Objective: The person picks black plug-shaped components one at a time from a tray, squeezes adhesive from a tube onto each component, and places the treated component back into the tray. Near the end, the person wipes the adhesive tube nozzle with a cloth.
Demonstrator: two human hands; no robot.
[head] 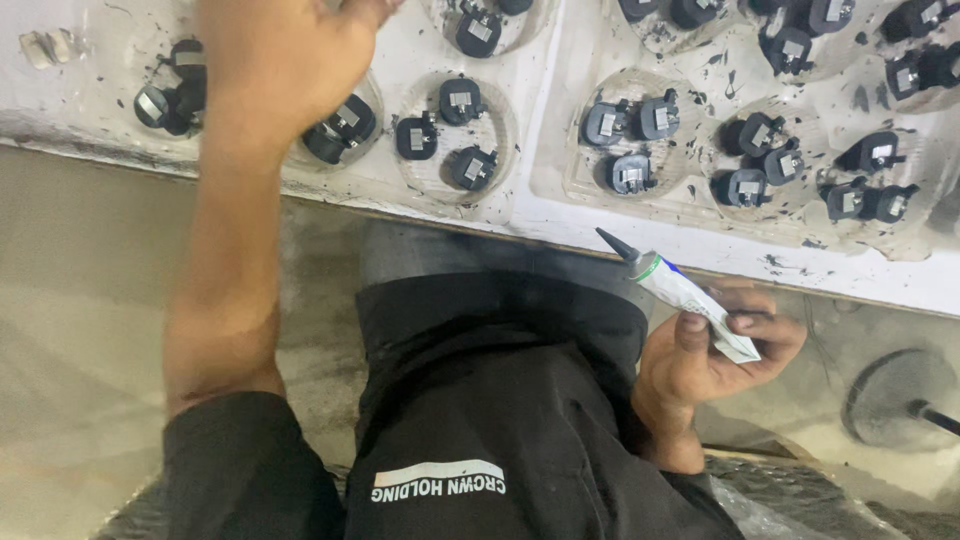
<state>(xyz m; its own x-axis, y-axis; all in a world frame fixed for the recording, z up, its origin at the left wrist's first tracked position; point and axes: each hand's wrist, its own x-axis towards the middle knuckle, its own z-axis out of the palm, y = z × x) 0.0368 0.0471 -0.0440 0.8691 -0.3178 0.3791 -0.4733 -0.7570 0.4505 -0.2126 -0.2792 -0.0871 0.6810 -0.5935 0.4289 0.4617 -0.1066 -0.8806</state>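
The person's right hand (712,355) is curled around a small white squeeze tube (685,293), thumb pressed on its crumpled end, the dark pointed nozzle (616,243) aimed up and away from the palm toward the edge of the white tray (560,215) just beyond it. Past the nozzle, farther from that hand, sit shallow round wells (625,150) holding clusters of small black parts (632,172) with metal faces. The left hand (275,60) is stretched out over the tray, fingers spread loosely and gripping nothing that I can see; its palm hovers above one well, and black parts (340,128) peek out just under its heel. To the outer side of the right hand, a round grey disc (890,398) lies low down.
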